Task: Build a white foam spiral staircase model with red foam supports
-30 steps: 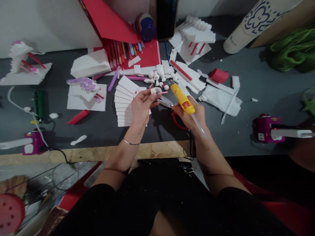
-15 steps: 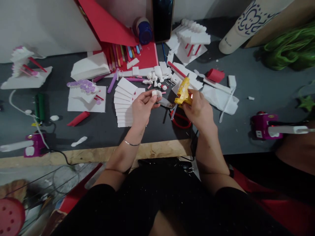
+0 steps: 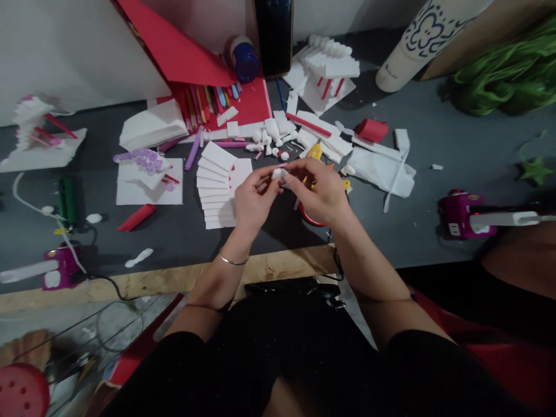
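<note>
My left hand (image 3: 252, 200) and my right hand (image 3: 319, 194) meet over the middle of the dark table, and the fingertips of both pinch a small white foam piece (image 3: 278, 173) with a pink stick end. The yellow glue gun (image 3: 315, 153) lies on the table just behind my right hand, mostly hidden by it. Red-handled scissors (image 3: 306, 217) lie under my right hand. A fanned row of white foam strips (image 3: 215, 185) sits just left of my left hand.
Several small white foam bits (image 3: 271, 139), red and purple sticks, a red sheet (image 3: 174, 46) and a blue-capped bottle (image 3: 243, 58) crowd the back. A purple glue gun (image 3: 467, 214) lies at right, another (image 3: 58, 266) at left. The wooden table edge (image 3: 174, 278) runs in front.
My right hand has put the yellow glue gun down on the table and moved left to join my left hand on the small white foam piece.
</note>
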A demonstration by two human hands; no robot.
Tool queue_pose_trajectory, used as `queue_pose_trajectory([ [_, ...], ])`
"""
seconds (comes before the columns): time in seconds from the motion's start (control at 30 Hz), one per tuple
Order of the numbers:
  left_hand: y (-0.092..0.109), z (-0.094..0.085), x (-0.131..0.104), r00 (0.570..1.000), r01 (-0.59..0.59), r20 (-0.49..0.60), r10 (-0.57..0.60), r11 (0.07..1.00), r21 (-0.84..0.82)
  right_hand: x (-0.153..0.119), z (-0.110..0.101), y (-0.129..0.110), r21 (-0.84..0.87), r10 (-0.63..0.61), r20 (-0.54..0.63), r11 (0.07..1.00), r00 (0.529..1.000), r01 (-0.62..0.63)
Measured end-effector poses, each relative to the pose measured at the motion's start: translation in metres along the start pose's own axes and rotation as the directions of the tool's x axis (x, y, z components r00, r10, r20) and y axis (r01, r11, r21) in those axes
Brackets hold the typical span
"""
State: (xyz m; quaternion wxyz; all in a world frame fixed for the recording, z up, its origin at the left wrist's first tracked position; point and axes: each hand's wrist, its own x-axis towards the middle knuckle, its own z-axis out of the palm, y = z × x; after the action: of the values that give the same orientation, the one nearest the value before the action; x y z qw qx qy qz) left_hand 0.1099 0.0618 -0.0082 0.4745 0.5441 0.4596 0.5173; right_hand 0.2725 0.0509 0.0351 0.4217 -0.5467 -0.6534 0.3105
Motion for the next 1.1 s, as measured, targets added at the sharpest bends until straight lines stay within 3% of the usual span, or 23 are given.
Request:
queue_pose_trajectory([
  [0.23, -0.002, 0.002, -0.002, 0.998, -0.070, 0.004, 0.070, 0.994, 0.082, 0.006, 0.011, 0.007, 0.248, 0.160, 0.042, 0.955, 0.986, -0.165],
  [0.47, -0.003, 0.001, -0.002, 0.997, -0.076, 0.032, 0.072, 0.988, 0.134, 0.006, 0.006, 0.010, 0.307, 0.217, 0.128, 0.919, 0.968, -0.247],
  [0.63, -0.001, 0.003, -0.004, 0.993, -0.120, 0.021, 0.118, 0.971, 0.209, 0.005, 0.007, 0.015, 0.273, 0.209, 0.116, 0.933, 0.971, -0.233],
  [0.87, 0.003, 0.005, -0.004, 0.998, -0.056, -0.013, 0.061, 0.973, 0.223, 0.003, 0.009, 0.015, 0.355, 0.207, 0.111, 0.905, 0.972, -0.234],
  [1.1, 0.001, 0.003, -0.002, 0.998, -0.031, 0.059, 0.021, 0.985, 0.169, 0.003, 0.011, 0.016, 0.381, 0.179, 0.083, 0.903, 0.980, -0.197],
])
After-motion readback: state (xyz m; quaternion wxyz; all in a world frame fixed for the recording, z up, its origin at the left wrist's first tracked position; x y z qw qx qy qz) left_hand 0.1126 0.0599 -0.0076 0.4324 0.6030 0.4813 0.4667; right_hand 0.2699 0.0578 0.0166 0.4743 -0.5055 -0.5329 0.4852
